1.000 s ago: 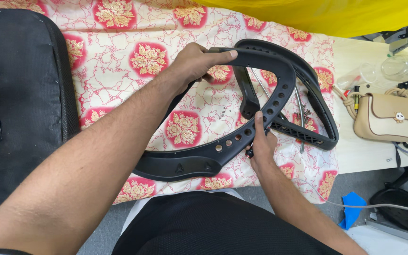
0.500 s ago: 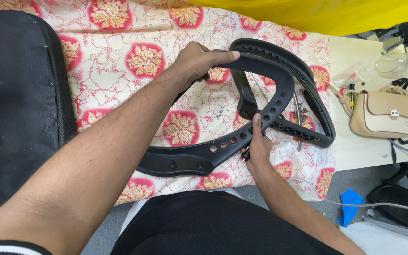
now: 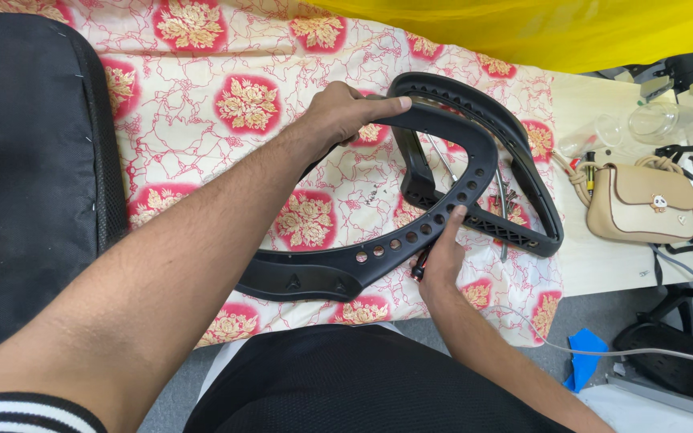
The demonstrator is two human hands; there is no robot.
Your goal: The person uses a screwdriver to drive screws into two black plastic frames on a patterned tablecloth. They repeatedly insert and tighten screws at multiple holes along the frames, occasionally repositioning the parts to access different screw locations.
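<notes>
At centre frame, the left hand (image 3: 345, 112) gripped the curved black perforated plastic frame (image 3: 411, 232), fingers wrapped; the right hand (image 3: 443, 255) pinched a small dark tool (image 3: 419, 266) against it.

Open cloth (image 3: 226, 160) left of the black frame (image 3: 411, 240); right side's cramped by the tan handbag (image 3: 643, 204) and plastic cups (image 3: 627, 128).

Floral-clothed table (image 3: 202, 104) under black frame (image 3: 411, 240), beige handbag (image 3: 643, 204).
</notes>
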